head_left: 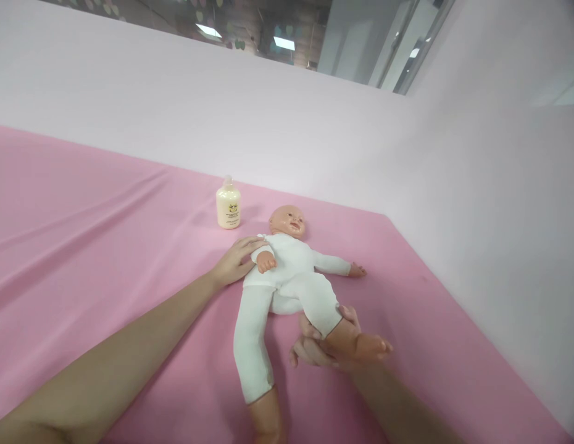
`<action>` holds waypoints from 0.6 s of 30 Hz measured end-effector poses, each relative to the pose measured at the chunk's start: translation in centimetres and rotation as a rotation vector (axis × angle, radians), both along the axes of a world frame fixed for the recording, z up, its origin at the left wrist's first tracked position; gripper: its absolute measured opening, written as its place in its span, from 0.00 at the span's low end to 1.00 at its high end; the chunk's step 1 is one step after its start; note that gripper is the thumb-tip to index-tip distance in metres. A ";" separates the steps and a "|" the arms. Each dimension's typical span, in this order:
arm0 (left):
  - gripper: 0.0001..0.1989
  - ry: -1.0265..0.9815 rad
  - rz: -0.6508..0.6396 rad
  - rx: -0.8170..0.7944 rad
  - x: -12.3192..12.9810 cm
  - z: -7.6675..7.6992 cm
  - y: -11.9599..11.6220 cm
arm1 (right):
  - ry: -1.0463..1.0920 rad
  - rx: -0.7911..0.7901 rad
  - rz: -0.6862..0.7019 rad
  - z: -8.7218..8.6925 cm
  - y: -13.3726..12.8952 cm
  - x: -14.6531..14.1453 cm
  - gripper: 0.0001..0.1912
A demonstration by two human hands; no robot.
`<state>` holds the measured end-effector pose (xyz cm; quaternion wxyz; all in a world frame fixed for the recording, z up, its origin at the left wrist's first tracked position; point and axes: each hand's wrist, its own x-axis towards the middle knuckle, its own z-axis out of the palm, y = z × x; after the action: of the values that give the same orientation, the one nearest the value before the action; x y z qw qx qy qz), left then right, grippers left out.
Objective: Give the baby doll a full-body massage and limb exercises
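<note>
A baby doll [294,256] in a white fabric suit lies on its back, head away from me and face turned to the right. My left hand [236,260] is closed around its upper arm on the left side, thumb near the doll's small hand [266,261]. Under the doll's bent leg [317,302], my right hand [315,351] grips near the knee from below; the leg is lifted and hides part of my palm. The other leg [252,351] lies stretched toward me, its foot cut off by the frame's lower edge.
A pump bottle of pale yellow liquid [228,209] stands left of the doll's head. Beneath everything is a pink sheet [129,259] with creases on the left. A white wall [287,129] rises behind and on the right, with a window [268,37] at the top.
</note>
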<state>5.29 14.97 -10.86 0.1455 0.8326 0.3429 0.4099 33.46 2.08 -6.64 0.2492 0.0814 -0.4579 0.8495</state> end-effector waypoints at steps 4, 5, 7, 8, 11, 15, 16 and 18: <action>0.24 0.011 0.003 0.001 0.0 0.1 0.0 | 0.001 -0.014 -0.033 0.1 -0.1 0.1 0.37; 0.24 0.011 0.004 0.000 0.0 0.1 -0.1 | -0.008 -0.020 -0.040 0.1 -0.1 0.1 0.38; 0.24 0.010 0.006 -0.002 0.0 0.1 -0.1 | -0.020 -0.021 -0.037 0.0 -0.1 0.1 0.38; 0.24 0.009 0.006 -0.002 0.0 0.1 -0.1 | -0.017 -0.017 -0.030 -0.1 -0.1 0.1 0.38; 0.24 0.011 0.005 0.003 0.0 0.0 0.0 | 0.032 0.015 -0.009 -0.4 0.2 -0.1 0.40; 0.24 0.018 0.009 -0.003 0.0 0.0 0.0 | 0.049 0.024 -0.011 -0.6 0.3 -0.1 0.42; 0.24 0.019 0.010 -0.005 0.0 0.0 0.0 | 0.034 0.022 -0.020 -0.6 0.3 0.0 0.42; 0.24 0.019 0.010 -0.010 0.0 0.0 0.0 | 0.001 0.020 -0.036 -0.7 0.3 0.1 0.42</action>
<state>5.29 14.93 -10.82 0.1444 0.8339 0.3506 0.4011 33.55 2.36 -7.32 0.2641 0.0760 -0.4677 0.8401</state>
